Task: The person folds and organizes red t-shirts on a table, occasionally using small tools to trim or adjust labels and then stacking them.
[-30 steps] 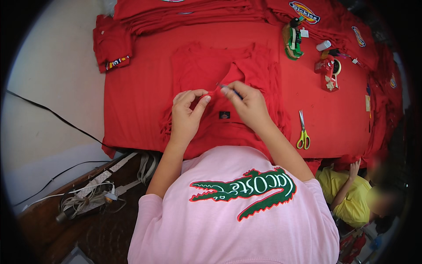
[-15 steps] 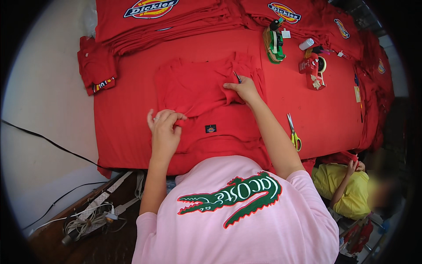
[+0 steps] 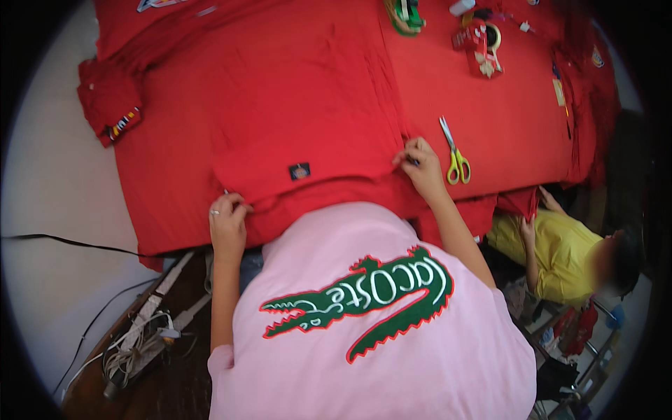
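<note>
A red T-shirt (image 3: pixel 301 119) lies spread flat over the table before me, its small dark label (image 3: pixel 299 171) near the edge closest to my body. At the left end of that edge, my left hand (image 3: pixel 229 215), with a ring on one finger, pinches the cloth. My right hand (image 3: pixel 423 166) grips the opposite end of the edge, fingers closed. A small dark tool, perhaps thread snips (image 3: pixel 413 162), pokes out of the same hand, mostly hidden by the fingers. More red cloth hangs between the table and my pink shirt.
Yellow-handled scissors (image 3: pixel 455 155) lie right of my right hand. Farther off are a green tape dispenser (image 3: pixel 404 17) and a red one (image 3: pixel 481 52). Folded red shirts (image 3: pixel 108 101) sit at the left. A person in yellow (image 3: pixel 549 252) handles red cloth at the right.
The T-shirt's bunched, folded-over part now lies flat. Both hands have drawn toward my body and apart along the near edge. The view has shifted, and the co-worker's hands have moved apart.
</note>
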A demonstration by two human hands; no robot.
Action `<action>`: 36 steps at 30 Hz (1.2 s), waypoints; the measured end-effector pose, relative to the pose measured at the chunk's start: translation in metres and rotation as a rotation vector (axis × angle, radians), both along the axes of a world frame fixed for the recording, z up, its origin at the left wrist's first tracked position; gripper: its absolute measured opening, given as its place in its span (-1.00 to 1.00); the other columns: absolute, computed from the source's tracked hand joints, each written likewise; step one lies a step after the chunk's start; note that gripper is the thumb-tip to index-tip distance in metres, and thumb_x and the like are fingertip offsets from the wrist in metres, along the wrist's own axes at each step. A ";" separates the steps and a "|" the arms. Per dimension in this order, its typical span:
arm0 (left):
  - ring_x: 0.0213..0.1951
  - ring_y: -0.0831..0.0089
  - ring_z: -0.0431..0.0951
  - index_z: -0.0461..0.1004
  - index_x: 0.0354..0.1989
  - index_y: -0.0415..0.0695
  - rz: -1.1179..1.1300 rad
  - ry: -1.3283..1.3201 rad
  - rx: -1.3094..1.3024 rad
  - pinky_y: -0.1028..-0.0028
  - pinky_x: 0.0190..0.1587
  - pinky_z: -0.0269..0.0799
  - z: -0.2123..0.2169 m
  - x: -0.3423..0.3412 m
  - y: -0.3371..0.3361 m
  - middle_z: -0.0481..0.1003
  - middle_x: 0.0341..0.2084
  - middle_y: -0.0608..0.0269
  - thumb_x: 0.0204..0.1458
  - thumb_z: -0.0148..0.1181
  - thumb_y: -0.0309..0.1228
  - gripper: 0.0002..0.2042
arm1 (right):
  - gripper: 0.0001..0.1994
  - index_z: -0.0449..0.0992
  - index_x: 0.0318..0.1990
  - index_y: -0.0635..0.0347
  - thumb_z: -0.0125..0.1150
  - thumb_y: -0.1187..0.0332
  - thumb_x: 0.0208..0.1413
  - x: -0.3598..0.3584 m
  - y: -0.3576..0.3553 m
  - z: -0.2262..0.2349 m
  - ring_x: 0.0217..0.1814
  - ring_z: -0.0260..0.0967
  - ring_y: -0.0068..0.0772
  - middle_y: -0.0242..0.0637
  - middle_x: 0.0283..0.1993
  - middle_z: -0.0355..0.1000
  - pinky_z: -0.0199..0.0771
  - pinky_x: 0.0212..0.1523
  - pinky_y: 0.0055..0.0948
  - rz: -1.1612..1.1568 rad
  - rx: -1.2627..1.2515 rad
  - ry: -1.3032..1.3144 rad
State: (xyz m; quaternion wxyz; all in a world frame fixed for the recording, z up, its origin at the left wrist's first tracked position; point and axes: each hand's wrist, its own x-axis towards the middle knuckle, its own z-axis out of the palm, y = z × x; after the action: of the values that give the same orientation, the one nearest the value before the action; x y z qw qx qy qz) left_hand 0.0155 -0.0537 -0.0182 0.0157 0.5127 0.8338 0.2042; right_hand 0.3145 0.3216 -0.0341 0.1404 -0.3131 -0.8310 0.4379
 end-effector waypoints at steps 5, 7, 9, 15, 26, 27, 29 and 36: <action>0.13 -0.02 0.51 0.61 -0.21 -0.17 0.144 -0.083 -0.013 0.07 0.20 0.40 -0.020 0.028 -0.017 0.52 -0.06 0.06 0.07 0.24 -0.61 -0.86 | -0.79 0.63 -0.30 0.40 0.21 0.82 -0.07 -0.007 -0.024 -0.015 -0.14 0.51 -0.44 -0.30 -0.18 0.36 0.53 -0.11 -0.50 -0.217 -0.118 0.234; 0.13 -0.03 0.51 0.61 -0.18 -0.19 0.179 -0.065 -0.002 0.07 0.20 0.40 -0.028 0.035 -0.025 0.52 -0.06 0.05 0.10 0.23 -0.60 -0.86 | -0.77 0.68 -0.26 0.37 0.24 0.80 -0.06 -0.006 -0.018 -0.009 -0.12 0.48 -0.44 -0.31 -0.17 0.37 0.50 -0.11 -0.50 -0.161 -0.087 0.166; 0.13 -0.05 0.50 0.59 -0.14 -0.20 0.211 -0.067 -0.014 0.06 0.20 0.39 -0.031 0.037 -0.032 0.52 -0.06 0.03 0.13 0.23 -0.58 -0.85 | -0.75 0.71 -0.25 0.35 0.25 0.79 -0.06 -0.006 -0.014 -0.009 -0.11 0.46 -0.44 -0.32 -0.17 0.37 0.48 -0.08 -0.48 -0.131 -0.052 0.148; 0.10 -0.04 0.50 0.59 -0.14 -0.20 0.216 -0.119 0.011 0.07 0.19 0.39 -0.028 0.038 -0.027 0.52 -0.09 0.01 0.12 0.23 -0.58 -0.85 | -0.73 0.75 -0.24 0.29 0.27 0.78 -0.05 -0.002 -0.019 -0.013 -0.08 0.39 -0.44 -0.35 -0.17 0.34 0.42 -0.04 -0.51 -0.152 -0.044 0.196; -0.01 0.01 0.55 0.61 -0.23 -0.20 0.278 -0.200 0.109 0.14 0.09 0.42 -0.018 0.035 -0.025 0.54 -0.15 0.05 0.06 0.24 -0.61 -0.87 | -0.72 0.74 -0.23 0.30 0.26 0.79 -0.06 -0.001 -0.011 -0.010 -0.08 0.42 -0.47 -0.36 -0.14 0.36 0.44 -0.05 -0.52 -0.137 -0.123 0.170; -0.01 0.02 0.55 0.61 -0.24 -0.19 0.305 -0.212 0.151 0.15 0.09 0.41 -0.012 0.034 -0.023 0.54 -0.15 0.06 0.05 0.24 -0.62 -0.87 | -0.73 0.73 -0.24 0.32 0.25 0.79 -0.06 -0.002 -0.011 -0.011 -0.09 0.44 -0.47 -0.35 -0.15 0.36 0.46 -0.06 -0.51 -0.125 -0.088 0.165; -0.03 0.04 0.56 0.62 -0.25 -0.17 0.321 -0.134 0.260 0.17 0.08 0.41 0.013 0.031 -0.002 0.55 -0.15 0.07 0.03 0.24 -0.64 -0.86 | -0.74 0.73 -0.24 0.32 0.27 0.78 -0.06 -0.002 -0.009 -0.012 -0.10 0.45 -0.46 -0.35 -0.15 0.36 0.46 -0.04 -0.51 -0.124 -0.128 0.154; 0.03 0.12 0.60 0.68 -0.05 -0.14 -0.033 -0.228 0.196 0.21 0.06 0.54 0.033 0.007 0.097 0.55 0.03 0.11 0.14 0.35 -0.53 -0.79 | -0.65 0.65 0.05 0.28 0.50 0.51 0.08 -0.033 0.005 0.066 0.06 0.54 -0.40 -0.27 -0.04 0.53 0.50 0.13 -0.45 -0.057 -0.083 -0.061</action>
State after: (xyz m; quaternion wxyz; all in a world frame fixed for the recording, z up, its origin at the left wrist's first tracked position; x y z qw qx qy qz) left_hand 0.0227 0.0436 0.0153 0.0637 0.4988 0.7942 0.3413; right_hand 0.2814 0.3263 0.0319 0.1145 -0.3553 -0.8067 0.4581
